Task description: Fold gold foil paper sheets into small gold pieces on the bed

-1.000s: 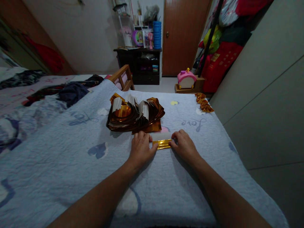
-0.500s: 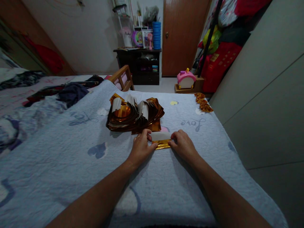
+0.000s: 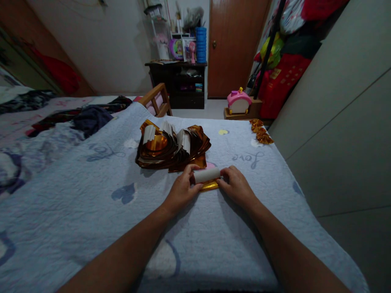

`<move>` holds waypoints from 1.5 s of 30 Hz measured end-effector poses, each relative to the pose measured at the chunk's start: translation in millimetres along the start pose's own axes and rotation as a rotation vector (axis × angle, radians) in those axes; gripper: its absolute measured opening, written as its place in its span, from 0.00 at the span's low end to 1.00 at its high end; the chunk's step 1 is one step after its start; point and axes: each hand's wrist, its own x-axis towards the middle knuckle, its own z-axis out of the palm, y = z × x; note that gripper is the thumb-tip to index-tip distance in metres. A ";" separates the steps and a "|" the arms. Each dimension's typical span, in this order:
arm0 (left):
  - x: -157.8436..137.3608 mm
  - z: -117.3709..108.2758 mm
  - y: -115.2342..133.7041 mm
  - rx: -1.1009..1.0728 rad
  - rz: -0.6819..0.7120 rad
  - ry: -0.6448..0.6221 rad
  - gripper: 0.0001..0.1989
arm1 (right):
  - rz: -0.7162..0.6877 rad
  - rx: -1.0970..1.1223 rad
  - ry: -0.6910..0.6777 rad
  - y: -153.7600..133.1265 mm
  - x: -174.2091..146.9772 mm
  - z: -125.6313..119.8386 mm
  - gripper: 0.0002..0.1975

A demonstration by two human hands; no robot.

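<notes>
A sheet of gold foil paper (image 3: 207,176) lies between my hands, its white back curled over toward me and a gold strip showing along the near edge. My left hand (image 3: 182,185) pinches its left end, thumb on the gold strip and fingers at the far side. At the right end, my right hand (image 3: 235,184) grips it the same way. Just beyond my left hand sits a thick stack of gold foil sheets (image 3: 174,156), bent and fanned, with white backs showing. Several twisted gold foil pieces (image 3: 262,132) lie at the far right edge of the bed.
A pale blue quilt (image 3: 122,228) with hearts covers the bed. Dark clothes (image 3: 91,120) lie to the left, and a grey-white cabinet (image 3: 345,122) rises along the right. Beyond the bed stand a wooden chair (image 3: 157,101), a dark shelf unit (image 3: 183,87) and a pink toy (image 3: 238,102).
The far edge of the foil paper has curled up and over toward me, covering part of the gold strip. Both hands stay nearly in place.
</notes>
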 end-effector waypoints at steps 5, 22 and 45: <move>1.5 -0.3 4.4 -0.220 -0.058 -0.064 0.14 | 0.052 0.343 0.018 0.5 1.2 -4.2 0.05; 3.4 -0.8 14.4 -0.372 -0.243 -0.004 0.20 | 0.126 0.803 -0.018 -9.9 -1.2 -6.4 0.09; 1.2 -2.3 25.6 -0.295 -0.157 0.037 0.13 | 0.196 0.918 -0.059 -17.1 -2.8 -10.0 0.08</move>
